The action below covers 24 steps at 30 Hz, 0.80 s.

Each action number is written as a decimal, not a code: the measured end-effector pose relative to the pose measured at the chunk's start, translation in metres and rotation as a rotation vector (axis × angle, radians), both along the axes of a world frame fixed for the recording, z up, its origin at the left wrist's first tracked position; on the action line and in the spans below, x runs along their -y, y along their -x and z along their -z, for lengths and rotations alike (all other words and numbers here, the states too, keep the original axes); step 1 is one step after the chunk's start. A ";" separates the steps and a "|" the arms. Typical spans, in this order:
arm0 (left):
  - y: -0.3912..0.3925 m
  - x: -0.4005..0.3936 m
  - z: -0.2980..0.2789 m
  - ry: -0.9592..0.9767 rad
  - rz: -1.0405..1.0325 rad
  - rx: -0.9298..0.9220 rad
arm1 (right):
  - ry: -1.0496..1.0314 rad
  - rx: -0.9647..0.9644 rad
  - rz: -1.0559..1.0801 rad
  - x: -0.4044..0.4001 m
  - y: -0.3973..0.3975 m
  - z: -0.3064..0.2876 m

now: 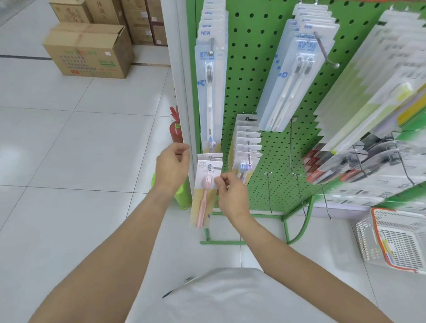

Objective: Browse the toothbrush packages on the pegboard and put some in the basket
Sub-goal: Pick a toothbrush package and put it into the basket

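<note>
Pink toothbrush package pinched at its edge by right hand; left hand loosely curled, empty, beside it.

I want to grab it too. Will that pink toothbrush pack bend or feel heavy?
The pink toothbrush package is probably light: the right hand just pinches its edge. Its thin flat card likely flexes a little. Hanging from a hook, it may swing.

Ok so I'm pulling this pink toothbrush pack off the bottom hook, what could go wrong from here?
1. Your right hand pinches only the edge of the pink toothbrush pack, so it could tear at the hook hole or slip.
2. More packs hang behind it, so they may slide off with it.
3. The basket sits on the floor far to your right, and the bare hooks stick out in between, so your arm might snag.
</note>
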<state>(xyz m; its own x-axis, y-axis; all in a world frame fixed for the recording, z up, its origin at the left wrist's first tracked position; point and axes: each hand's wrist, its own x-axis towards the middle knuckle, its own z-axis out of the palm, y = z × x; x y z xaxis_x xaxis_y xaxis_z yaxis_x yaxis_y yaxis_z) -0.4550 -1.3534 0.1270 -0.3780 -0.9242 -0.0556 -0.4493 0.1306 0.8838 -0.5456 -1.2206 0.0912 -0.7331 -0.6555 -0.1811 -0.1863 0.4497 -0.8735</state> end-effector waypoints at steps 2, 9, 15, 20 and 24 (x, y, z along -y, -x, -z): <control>0.008 0.017 0.000 -0.022 0.032 0.002 | -0.005 -0.001 0.007 0.001 0.000 0.003; 0.032 0.039 0.002 -0.071 0.197 0.030 | -0.007 0.015 0.047 0.003 0.001 0.009; 0.042 0.041 0.003 0.018 0.203 0.088 | -0.026 0.005 0.062 0.005 -0.001 0.007; 0.039 0.042 0.005 0.067 0.178 0.090 | -0.030 0.005 0.072 0.004 -0.001 0.003; 0.031 0.045 0.005 0.123 0.231 0.129 | -0.017 -0.005 0.094 0.004 0.000 0.002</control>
<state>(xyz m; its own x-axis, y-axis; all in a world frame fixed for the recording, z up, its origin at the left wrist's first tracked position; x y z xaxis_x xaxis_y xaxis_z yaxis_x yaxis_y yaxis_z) -0.4862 -1.3981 0.1225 -0.5764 -0.8171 -0.0093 -0.5025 0.3455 0.7926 -0.5452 -1.2249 0.0894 -0.7922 -0.5807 -0.1875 -0.1470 0.4798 -0.8650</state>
